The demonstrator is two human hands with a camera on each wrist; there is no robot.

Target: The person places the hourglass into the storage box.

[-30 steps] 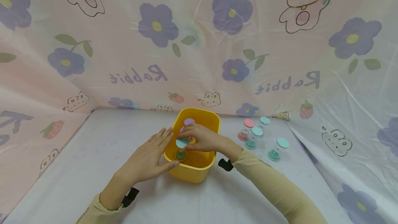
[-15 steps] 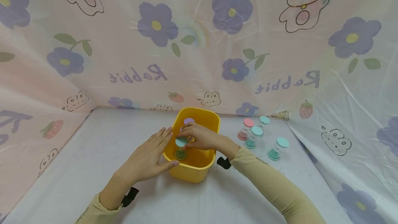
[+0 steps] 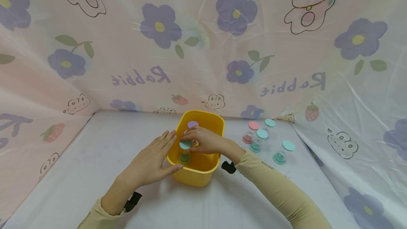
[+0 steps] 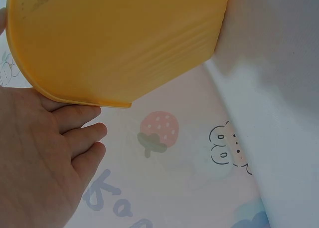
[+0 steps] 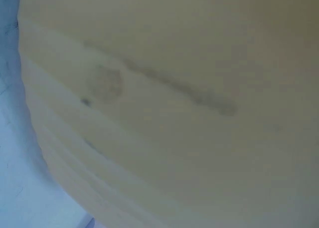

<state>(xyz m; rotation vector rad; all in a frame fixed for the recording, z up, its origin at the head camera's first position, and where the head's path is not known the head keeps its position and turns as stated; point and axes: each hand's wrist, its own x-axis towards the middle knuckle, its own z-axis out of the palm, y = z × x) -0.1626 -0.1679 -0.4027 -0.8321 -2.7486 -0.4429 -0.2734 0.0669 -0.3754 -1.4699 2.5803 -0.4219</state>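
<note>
Pinching a mint-topped sand timer [image 3: 185, 145], the right hand [image 3: 205, 140] dips inside a yellow box [image 3: 194, 178]. Its thumb and fingers are curled in at the timer's round lid, so there is only a small gap, and the timer fills it. The timer is upright inside the box, near the front left corner, just below the fingertips. I cannot tell if its bottom touches the box floor.

The left hand [image 3: 152, 160] has its fingers straight and its thumb spread out wide. It holds nothing inside its palm. It rests on the left side of the box, touching the rim, near the timer.

A purple-topped sand timer [image 3: 192, 124] is in the box too, just behind the right hand, which hides part of it. The box walls go all around these 2 timers.

On the counter [image 3: 111, 144], to the right of the box, are 4 more timers. A pink timer [image 3: 251, 132] is just beside a mint timer [image 3: 258, 141]. A back timer [image 3: 270, 123] with a pale blue-green lid is partly hidden behind that mint timer. A far-right timer [image 3: 284, 152] is a bit apart from the other 3.
</note>
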